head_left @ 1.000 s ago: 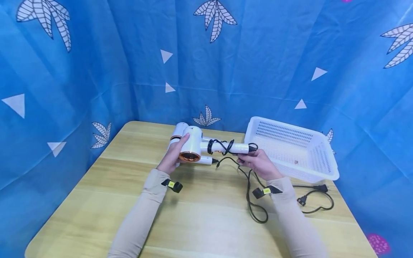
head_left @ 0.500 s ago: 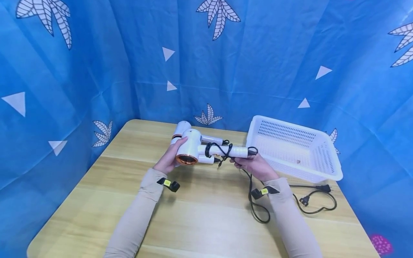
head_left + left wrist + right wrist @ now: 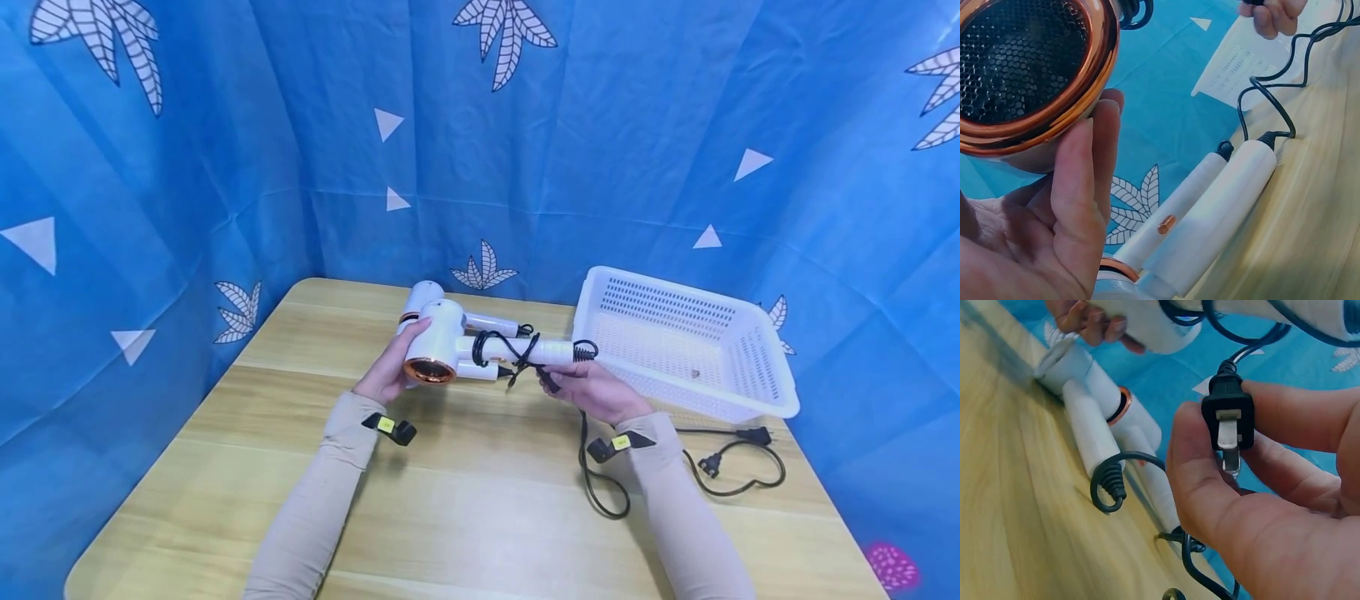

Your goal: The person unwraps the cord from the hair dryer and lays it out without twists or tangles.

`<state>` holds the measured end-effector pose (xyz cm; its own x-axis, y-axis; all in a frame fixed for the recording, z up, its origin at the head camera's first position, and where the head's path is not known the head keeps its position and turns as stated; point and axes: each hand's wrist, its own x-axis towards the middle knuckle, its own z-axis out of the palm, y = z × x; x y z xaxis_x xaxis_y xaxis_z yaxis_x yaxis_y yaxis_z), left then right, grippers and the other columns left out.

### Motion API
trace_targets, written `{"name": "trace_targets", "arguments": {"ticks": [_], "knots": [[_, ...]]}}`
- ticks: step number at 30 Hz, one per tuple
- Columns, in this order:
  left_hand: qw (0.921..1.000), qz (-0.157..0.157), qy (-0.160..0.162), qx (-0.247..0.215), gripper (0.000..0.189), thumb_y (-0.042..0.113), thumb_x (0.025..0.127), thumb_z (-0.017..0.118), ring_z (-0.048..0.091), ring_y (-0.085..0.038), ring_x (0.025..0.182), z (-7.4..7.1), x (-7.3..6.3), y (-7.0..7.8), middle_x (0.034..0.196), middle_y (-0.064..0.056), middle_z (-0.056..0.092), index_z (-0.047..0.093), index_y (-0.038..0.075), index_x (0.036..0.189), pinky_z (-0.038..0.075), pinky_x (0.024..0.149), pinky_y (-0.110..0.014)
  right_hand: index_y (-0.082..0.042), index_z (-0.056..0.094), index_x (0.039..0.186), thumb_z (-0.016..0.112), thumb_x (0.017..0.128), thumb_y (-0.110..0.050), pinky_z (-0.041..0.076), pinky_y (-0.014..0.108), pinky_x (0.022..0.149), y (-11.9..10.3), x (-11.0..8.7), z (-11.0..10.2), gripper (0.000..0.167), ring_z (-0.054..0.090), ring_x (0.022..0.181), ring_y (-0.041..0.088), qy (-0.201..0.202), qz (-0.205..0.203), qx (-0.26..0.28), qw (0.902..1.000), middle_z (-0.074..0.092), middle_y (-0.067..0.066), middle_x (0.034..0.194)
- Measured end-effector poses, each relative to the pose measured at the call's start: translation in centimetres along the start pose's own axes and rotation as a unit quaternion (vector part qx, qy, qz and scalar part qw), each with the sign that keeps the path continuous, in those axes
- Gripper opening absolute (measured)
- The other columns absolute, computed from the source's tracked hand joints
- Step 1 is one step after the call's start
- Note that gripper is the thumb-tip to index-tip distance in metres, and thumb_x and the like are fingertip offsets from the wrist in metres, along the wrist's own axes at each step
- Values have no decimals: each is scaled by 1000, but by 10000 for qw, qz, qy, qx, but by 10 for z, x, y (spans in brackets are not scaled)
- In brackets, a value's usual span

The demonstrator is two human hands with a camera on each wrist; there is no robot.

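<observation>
Table (image 3: 450, 517) had white basket (image 3: 667, 304) at right, two hair dryers (image 3: 1216, 212) left of it. Cord-wrapped dryer (image 3: 468, 343) was off the table — left hand (image 3: 390, 367) clamped on its head (image 3: 437, 333). Right hand (image 3: 596, 392) pinched black plug (image 3: 1229, 409) near the handle (image 3: 557, 352).

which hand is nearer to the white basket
Right. The right hand is close to the left end of the basket, pinching a plug; the left hand is farther off to the left, holding a hair dryer by its head.
</observation>
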<state>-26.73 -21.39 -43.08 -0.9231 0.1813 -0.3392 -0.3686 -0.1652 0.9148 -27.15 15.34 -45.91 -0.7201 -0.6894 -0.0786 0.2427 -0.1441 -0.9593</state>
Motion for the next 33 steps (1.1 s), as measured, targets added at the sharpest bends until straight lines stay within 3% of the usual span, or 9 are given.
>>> {"name": "trace_targets", "arguments": {"ticks": [6,10,14,18,24,29,33], "knots": [[9999,92,-28,82,80,61,98,50,63,-13,104,2,1,-1,121,-2,62,31,10,155,50,94,-30,-11,64,120,47,108,-5,57,30,94,2,-1,0,22,69,100,15,20,454,-252,9986,72,2,108],[9997,176,-169,97,79,58,99,49,62,-13,104,4,4,-4,120,-2,62,32,6,154,49,94,-28,-16,69,113,48,108,-6,59,27,88,5,-3,-4,24,69,90,12,385,469,-103,9981,73,0,100],[9994,198,-217,180,79,57,99,49,62,-13,104,4,4,-6,119,-1,61,33,3,154,47,96,-29,-17,70,113,52,106,-3,60,28,90,7,-7,-11,24,71,91,11,671,305,-68,9973,76,2,100],[9989,254,-243,303,80,57,98,50,61,-13,103,3,2,-6,117,-2,63,35,0,152,45,97,-30,-17,65,120,51,104,1,59,30,95,6,-11,-17,28,73,98,14,580,150,-141,9981,77,4,107],[9991,151,-257,298,79,58,99,50,61,-13,105,3,2,-7,119,-1,62,36,2,153,43,100,-31,-14,70,117,51,105,0,60,29,94,-3,-23,-19,27,74,99,15,595,324,-456,9967,78,4,106],[9989,166,-252,347,79,58,98,50,60,-14,106,2,2,-6,120,-2,62,34,3,153,42,101,-32,0,68,115,57,101,0,63,28,82,-21,-31,-15,18,76,86,14,1030,428,-1112,9875,80,4,95],[9979,233,-335,499,80,58,97,50,62,-13,104,4,1,-6,118,-2,64,37,1,152,44,100,-32,18,56,129,55,100,3,64,29,78,-33,-38,-13,32,75,80,12,1359,462,-1382,9799,78,6,89]]}}
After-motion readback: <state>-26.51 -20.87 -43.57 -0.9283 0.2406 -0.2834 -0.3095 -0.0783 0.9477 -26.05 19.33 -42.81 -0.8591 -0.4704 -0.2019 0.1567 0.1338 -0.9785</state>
